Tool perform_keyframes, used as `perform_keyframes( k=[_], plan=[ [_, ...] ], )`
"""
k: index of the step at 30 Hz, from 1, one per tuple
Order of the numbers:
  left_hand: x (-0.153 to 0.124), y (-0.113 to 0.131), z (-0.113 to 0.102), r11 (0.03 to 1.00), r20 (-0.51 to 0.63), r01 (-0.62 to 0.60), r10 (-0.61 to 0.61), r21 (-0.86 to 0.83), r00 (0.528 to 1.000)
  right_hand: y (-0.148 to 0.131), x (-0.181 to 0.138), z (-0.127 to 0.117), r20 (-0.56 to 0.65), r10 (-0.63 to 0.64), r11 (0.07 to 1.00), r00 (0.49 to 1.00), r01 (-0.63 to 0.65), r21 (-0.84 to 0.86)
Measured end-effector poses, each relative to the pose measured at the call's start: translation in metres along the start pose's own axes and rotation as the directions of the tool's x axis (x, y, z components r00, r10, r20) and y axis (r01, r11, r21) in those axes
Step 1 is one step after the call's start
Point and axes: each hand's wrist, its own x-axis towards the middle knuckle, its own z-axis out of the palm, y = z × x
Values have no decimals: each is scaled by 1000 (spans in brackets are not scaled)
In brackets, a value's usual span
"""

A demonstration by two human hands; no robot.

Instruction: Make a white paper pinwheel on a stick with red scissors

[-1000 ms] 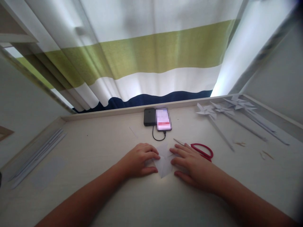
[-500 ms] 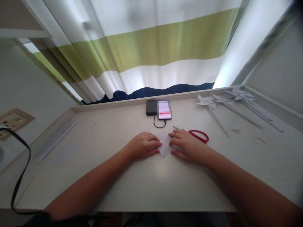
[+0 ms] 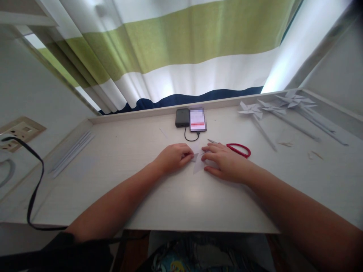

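A small piece of white paper [image 3: 199,165] with cut or folded flaps lies flat on the white desk between my hands. My left hand [image 3: 176,158] is closed, thumb and fingertips pinching a flap at the paper's left side. Resting over the right side of the sheet, my right hand [image 3: 225,160] has its fingers spread, the tips touching the paper. Red-handled scissors [image 3: 239,150] lie just beyond my right hand, their blades partly covered by it.
A black power bank [image 3: 182,118] and a lit phone [image 3: 197,119] joined by a short cable sit at the back. Several paper pinwheels [image 3: 251,109] on rolled sticks lie at the right. At the left are several paper sticks [image 3: 72,155]; a black cord [image 3: 36,189] hangs nearby.
My left fingers have curled in and now lift a flap of the paper, which lay flatter before. My right hand stays over the sheet. The whole view has tilted slightly downward.
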Motion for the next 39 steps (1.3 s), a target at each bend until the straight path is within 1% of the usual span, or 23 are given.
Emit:
perform_keyframes(
  k=[3,6,8,10,12,15,17,19,24,33,36,39],
  plan=[
    [0,0,5,993,-52,68,-73,-98,996,2,-1,1,-2,-11,1000,1000,11,-6],
    [-3,-2,9,976,-85,94,-113,-194,990,3,-1,3,3,-13,1000,1000,13,-17],
    [-5,-4,11,968,-104,105,-131,-227,986,3,0,3,18,-5,1000,1000,5,-26],
    [-6,-5,11,970,-109,107,-134,-220,985,4,0,2,35,1,1000,999,0,-29],
    [-6,-6,10,982,-85,78,-93,-170,992,4,0,2,42,5,1000,999,-4,-28],
    [-6,-8,8,994,-32,-16,13,-107,999,4,0,2,38,10,1000,999,-9,-23],
    [-6,-9,7,991,-29,-76,73,-106,997,5,0,3,35,9,1000,999,-8,-19],
    [-6,-10,7,987,-38,-113,109,-114,993,5,0,3,31,5,1000,1000,-4,-9],
    [-8,-10,6,986,-36,-129,126,-104,991,5,0,3,19,5,1000,1000,-5,7],
    [-10,-11,8,982,-53,-188,186,-34,981,4,0,3,11,11,1000,1000,-11,-2],
    [-10,-11,6,977,-61,-213,213,4,975,4,1,2,25,14,1000,1000,-13,-14],
    [-10,-11,5,980,-74,-196,197,9,978,3,1,1,35,19,1000,999,-19,-13]
  ],
)
